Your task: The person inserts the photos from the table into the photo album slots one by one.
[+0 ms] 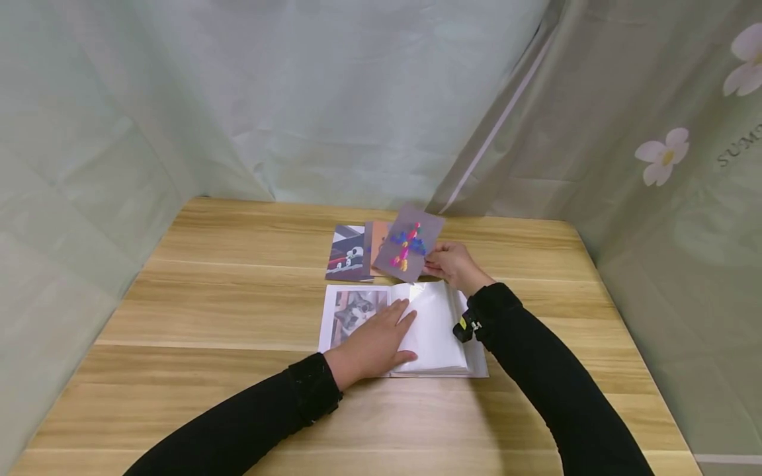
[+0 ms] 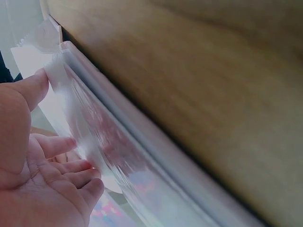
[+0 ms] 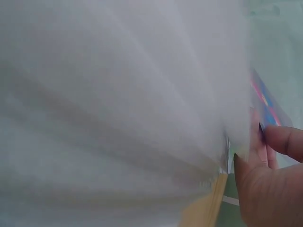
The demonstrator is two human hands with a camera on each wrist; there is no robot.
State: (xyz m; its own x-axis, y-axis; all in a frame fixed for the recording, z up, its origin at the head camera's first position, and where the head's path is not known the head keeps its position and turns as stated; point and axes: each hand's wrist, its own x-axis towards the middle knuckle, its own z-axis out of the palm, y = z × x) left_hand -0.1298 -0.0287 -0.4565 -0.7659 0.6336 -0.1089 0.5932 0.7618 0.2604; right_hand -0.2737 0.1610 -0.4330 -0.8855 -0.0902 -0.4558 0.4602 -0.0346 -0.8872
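A photo album (image 1: 476,360) lies spread on the wooden table, with a grey-and-white cat picture (image 1: 357,314) on its left page and a blank white sleeve page (image 1: 437,330) on the right. Across the middle fold rests my left hand (image 1: 375,337), its fingers extended and touching the pages. My right hand (image 1: 452,264) pinches the lower right edge of a purple-grey picture card (image 1: 407,244) with a colourful balloon-like figure. That card is raised above the album's far edge. In the right wrist view, album pages hide much of the scene and the card (image 3: 267,101) shows only partly.
Behind the album lie more picture cards: a dark one with white figures (image 1: 346,254) and an orange one (image 1: 379,241), partly covered by the raised card. Pale curtains (image 1: 357,99) hang around the table (image 1: 226,311) at the back and sides.
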